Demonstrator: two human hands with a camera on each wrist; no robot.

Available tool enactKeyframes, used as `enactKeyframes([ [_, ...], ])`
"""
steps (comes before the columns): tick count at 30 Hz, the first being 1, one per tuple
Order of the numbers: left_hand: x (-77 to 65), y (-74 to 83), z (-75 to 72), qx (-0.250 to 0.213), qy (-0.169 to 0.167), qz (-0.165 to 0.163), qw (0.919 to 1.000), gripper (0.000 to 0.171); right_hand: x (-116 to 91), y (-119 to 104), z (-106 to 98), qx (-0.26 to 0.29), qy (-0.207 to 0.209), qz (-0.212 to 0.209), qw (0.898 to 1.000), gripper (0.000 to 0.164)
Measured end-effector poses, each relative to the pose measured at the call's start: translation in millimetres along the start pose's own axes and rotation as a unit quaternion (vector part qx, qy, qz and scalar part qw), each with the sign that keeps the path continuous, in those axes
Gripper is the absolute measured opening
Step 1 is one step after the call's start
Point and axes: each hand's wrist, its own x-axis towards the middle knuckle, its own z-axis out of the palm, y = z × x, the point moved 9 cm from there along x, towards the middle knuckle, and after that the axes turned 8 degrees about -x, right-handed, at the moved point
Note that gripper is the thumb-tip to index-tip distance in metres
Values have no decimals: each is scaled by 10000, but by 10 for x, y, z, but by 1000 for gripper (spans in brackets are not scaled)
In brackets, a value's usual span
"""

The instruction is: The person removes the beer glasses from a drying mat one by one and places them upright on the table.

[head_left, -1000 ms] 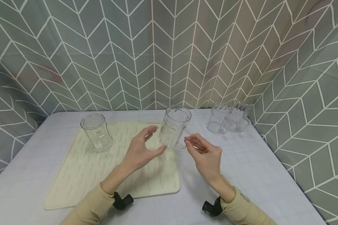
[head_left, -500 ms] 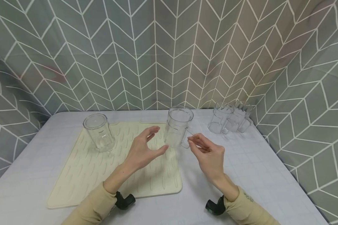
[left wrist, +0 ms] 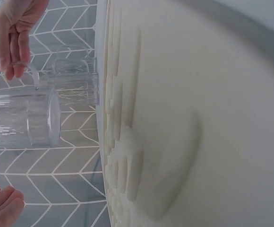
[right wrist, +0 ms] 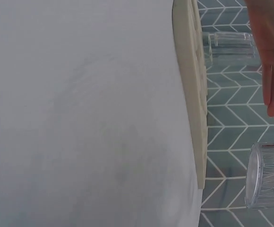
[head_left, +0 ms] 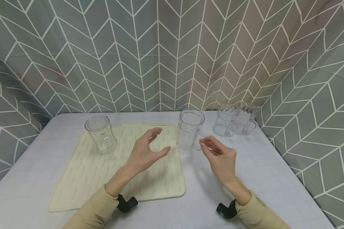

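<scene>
A clear glass mug (head_left: 190, 132) hangs upright above the table, its base lifted off the surface in the left wrist view. My right hand (head_left: 220, 159) pinches its handle between thumb and fingers. To its left, my left hand (head_left: 144, 151) holds nothing, thumb and fingers spread apart over the cream ridged mat (head_left: 117, 187), apart from the mug. A second clear glass (head_left: 101, 135) stands upside down at the mat's upper left. In the right wrist view, the held mug (right wrist: 269, 175) is partly cut off by the frame edge.
Several clear mugs (head_left: 225, 121) stand close together at the back right of the white-covered table (head_left: 263, 178). A grey patterned curtain (head_left: 166, 57) rises behind the table and along its sides.
My right hand has carried the mug to the right, away from my left hand and off past the mat's right edge. The left hand has stayed in place with its fingers spread.
</scene>
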Motion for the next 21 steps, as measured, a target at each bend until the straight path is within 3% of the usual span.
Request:
enactKeyframes([
  [12, 52, 23, -142, -42, 110, -46, 9999, 65, -20, 164, -211, -192, 179, -10, 9997, 16],
  [17, 86, 62, -300, -10, 321, 113, 9994, 62, -37, 223, -308, -326, 215, 163, 9991, 17],
  [21, 114, 127, -506, 29, 554, 287, 9980, 59, -46, 279, -393, -367, 238, 395, 9983, 16],
])
